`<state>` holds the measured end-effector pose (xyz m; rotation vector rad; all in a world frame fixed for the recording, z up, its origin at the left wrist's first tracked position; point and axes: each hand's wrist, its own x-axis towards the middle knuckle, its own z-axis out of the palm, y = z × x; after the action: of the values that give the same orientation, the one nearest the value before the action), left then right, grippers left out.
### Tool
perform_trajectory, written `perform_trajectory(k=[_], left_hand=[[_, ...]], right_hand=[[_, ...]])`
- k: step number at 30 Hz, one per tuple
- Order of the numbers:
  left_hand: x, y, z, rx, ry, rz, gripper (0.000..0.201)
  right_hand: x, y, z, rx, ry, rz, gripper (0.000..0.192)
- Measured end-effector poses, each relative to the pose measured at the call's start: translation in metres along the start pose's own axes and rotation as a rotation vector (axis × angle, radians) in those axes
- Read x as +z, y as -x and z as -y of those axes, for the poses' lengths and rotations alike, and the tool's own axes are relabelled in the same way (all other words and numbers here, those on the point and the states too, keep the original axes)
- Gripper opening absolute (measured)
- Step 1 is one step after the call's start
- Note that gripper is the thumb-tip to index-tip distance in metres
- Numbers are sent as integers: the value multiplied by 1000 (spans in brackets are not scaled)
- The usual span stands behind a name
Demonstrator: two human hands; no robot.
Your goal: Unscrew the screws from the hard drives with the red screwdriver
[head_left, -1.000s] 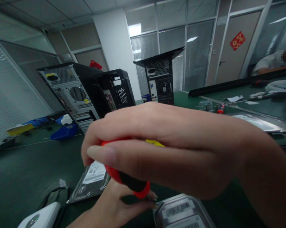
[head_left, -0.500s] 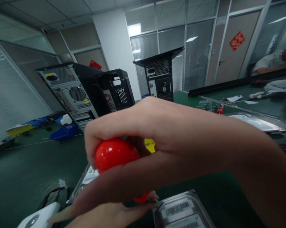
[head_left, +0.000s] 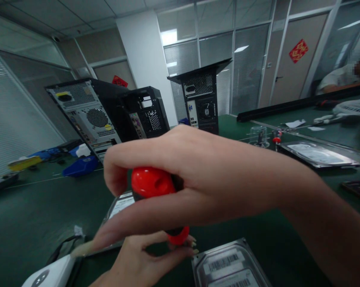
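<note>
My right hand (head_left: 192,171) is curled over the red and black handle of a screwdriver (head_left: 151,181), with the thumb stretched along its near side. Below, my left hand (head_left: 141,255) pinches at the screwdriver's lower end, by the red collar; its fingertips are partly hidden. Those fingertips come close to the corner of a silver hard drive (head_left: 227,267) with barcode labels, lying at the bottom of the view. The screwdriver's tip cannot be seen. Behind my hands, a second hard drive (head_left: 118,207) shows only in part.
Computer cases (head_left: 96,115) stand at the back left, another case (head_left: 199,99) at back centre. To the right lie another hard drive (head_left: 320,154), a clear cup (head_left: 258,136) and a red-handled tool (head_left: 276,139). A white device (head_left: 50,273) is front left. A person (head_left: 338,79) sits far right.
The screwdriver handle has turned in my right hand and shifted slightly up and right, showing its black part and red collar. My left hand has risen a little into view.
</note>
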<state>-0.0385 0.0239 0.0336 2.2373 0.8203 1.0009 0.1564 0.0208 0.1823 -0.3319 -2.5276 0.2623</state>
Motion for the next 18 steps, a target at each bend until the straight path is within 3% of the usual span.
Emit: perform_trajectory(k=[3, 6, 11, 18], left_hand=[[-4, -2, -3, 7, -67, 28, 5], [-6, -3, -7, -12, -139, 46, 2], [-6, -5, -13, -19, -130, 71, 5], [-3, 3, -11, -254, -135, 80, 11]], right_hand=[[-2, 1, 2, -4, -30, 63, 51], [-7, 3, 7, 19, -112, 127, 41], [-10, 2, 10, 17, -177, 138, 33], [-8, 1, 6, -79, -92, 114, 40]])
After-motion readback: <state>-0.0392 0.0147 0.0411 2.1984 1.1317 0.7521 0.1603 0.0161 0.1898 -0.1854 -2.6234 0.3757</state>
